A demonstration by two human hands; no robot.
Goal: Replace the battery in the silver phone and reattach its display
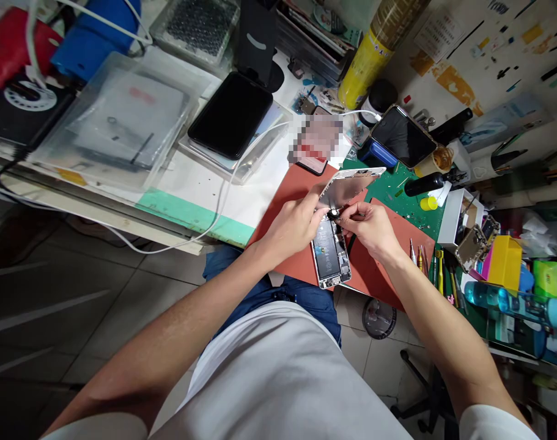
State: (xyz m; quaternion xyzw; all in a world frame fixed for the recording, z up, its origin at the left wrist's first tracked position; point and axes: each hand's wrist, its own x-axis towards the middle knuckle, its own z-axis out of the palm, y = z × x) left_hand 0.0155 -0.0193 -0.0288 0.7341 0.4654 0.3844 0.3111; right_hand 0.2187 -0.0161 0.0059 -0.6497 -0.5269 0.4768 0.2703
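Observation:
An opened smartphone lies on a reddish-brown mat (301, 189), its body (331, 253) showing a black battery and small circuit parts. Its screen panel (349, 188) is tilted up from the far end, the silver back facing me. My left hand (294, 223) is closed at the panel's lower left edge, its thumb close to the joint between panel and body. At that same joint, the fingers of my right hand (367, 227) are pinched together over the upper right of the body. Whatever they hold, if anything, is too small to make out.
Left of the mat, a black phone (230, 115) rests on a clear case. Another phone (404, 135) stands cabled at the back right. Several screwdrivers (419, 256) lie right of my right hand, near a blue bottle (512, 300). A white cable (223, 198) droops over the table's front edge.

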